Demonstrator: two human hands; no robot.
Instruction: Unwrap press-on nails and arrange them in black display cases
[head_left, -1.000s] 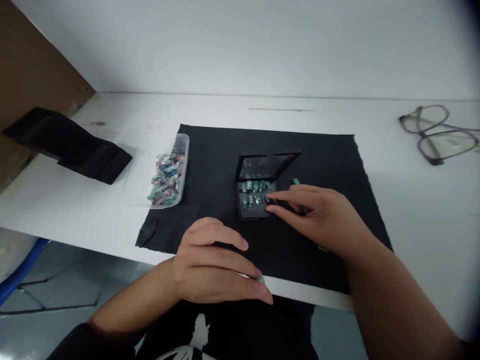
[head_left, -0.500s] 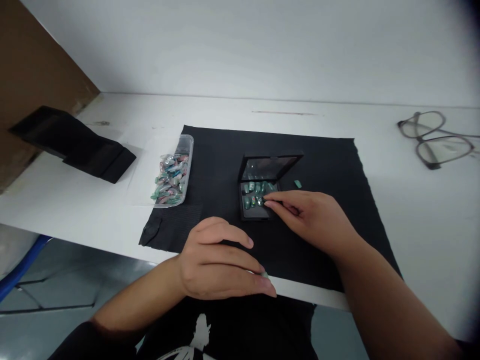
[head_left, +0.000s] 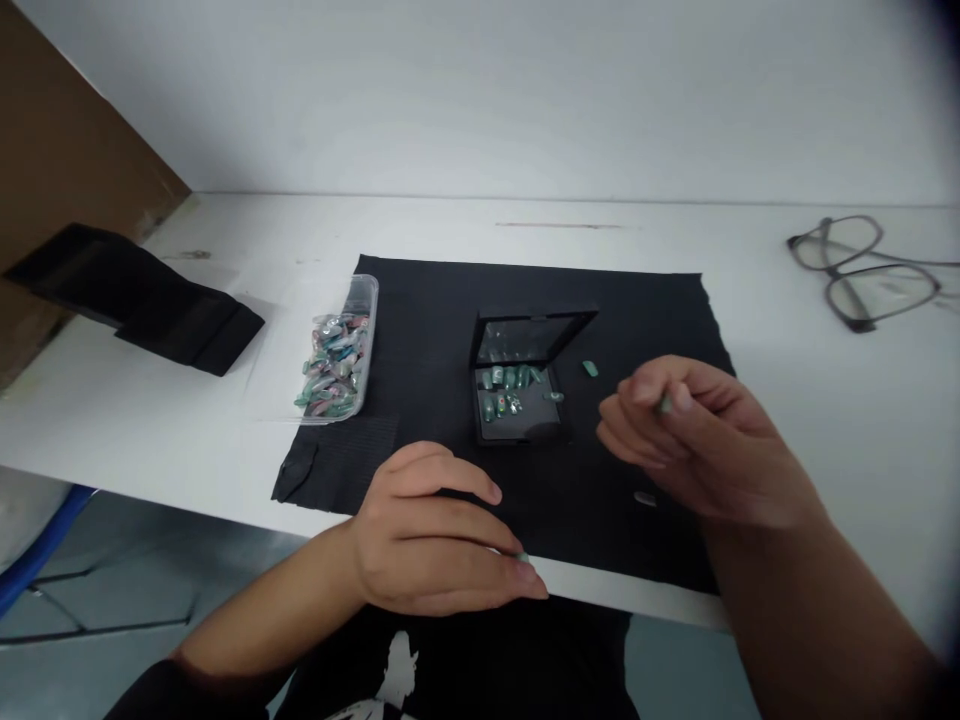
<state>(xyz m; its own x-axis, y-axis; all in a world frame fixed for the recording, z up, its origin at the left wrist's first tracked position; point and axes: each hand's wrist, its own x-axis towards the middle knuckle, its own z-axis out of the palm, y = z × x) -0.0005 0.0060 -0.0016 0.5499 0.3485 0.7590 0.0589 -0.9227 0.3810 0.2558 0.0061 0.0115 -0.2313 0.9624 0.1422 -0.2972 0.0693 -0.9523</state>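
My right hand is raised over the right side of the black mat, pinching a small green press-on nail between thumb and finger. Near the table's front edge, my left hand is closed on another pale green press-on nail. Between and beyond the hands stands a black case with its mirrored lid raised. Inside it lie a back row of green nails and a shorter front row with decorated ones. One nail lies at the case's right edge.
Loose on the mat are a green nail and a greyish nail. A clear plastic tub of many nails stands at the left. Farther out are a black folded box and eyeglasses.
My right hand has lifted away from the case to the right, with a green nail in its pinch. The greyish nail on the mat has come into sight. My left hand keeps its pinch.
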